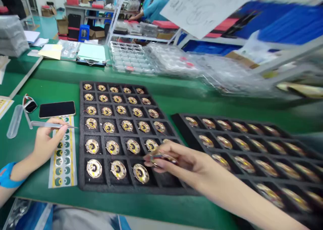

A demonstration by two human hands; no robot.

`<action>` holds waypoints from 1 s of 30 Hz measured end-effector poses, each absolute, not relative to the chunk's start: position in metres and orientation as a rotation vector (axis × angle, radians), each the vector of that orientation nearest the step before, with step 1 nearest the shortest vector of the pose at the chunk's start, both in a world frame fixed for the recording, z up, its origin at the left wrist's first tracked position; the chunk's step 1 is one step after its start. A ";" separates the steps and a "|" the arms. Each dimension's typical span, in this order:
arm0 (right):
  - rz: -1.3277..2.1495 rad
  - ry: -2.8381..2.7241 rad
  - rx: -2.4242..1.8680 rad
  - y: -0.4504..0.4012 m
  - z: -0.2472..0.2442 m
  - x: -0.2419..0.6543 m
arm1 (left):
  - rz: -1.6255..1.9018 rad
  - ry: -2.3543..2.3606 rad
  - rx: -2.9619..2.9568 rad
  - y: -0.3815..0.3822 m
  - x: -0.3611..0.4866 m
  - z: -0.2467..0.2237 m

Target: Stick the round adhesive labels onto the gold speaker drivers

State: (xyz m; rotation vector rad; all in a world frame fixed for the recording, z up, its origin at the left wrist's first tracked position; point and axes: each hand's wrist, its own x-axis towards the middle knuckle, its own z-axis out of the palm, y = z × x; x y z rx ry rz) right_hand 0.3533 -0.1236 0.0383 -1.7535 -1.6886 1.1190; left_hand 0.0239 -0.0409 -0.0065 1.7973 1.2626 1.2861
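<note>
My left hand [46,142] pinches a pair of tweezers [46,124], whose tips point right, over the upper part of a sheet of dark crescent-shaped stickers [52,176]. Between thumb and fingers my right hand [189,164] grips a round gold disc [165,158], seen nearly edge-on and partly covered by the fingers. It is above the front right of a black foam tray [121,189], whose compartments hold similar gold discs [94,168] with yellow patches and thin wires. A front compartment below my right hand shows bare foam.
A second black foam tray [185,132] of discs lies to the right. At left are a phone [57,109], a smartwatch [30,105] and a clear plastic case [14,121]. Clear blister trays [132,56] line the back, beside a clipboard [91,53]. A co-worker's blue sleeve [153,9] shows behind the shelf.
</note>
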 end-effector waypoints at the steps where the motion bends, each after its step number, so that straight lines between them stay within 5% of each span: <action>1: 1.311 -1.612 -1.653 -0.110 0.042 0.342 | 1.287 1.257 1.784 -0.042 0.024 -0.006; 4: 1.698 -1.447 -1.379 -0.064 0.039 0.304 | 1.311 1.273 1.743 -0.043 0.023 -0.007; 14: 2.092 -1.343 -1.012 -0.003 -0.004 0.241 | 1.329 1.298 1.539 -0.044 0.025 -0.001; 30: 2.151 -1.185 -0.764 -0.015 -0.021 0.246 | 1.144 0.933 1.843 -0.046 0.028 0.002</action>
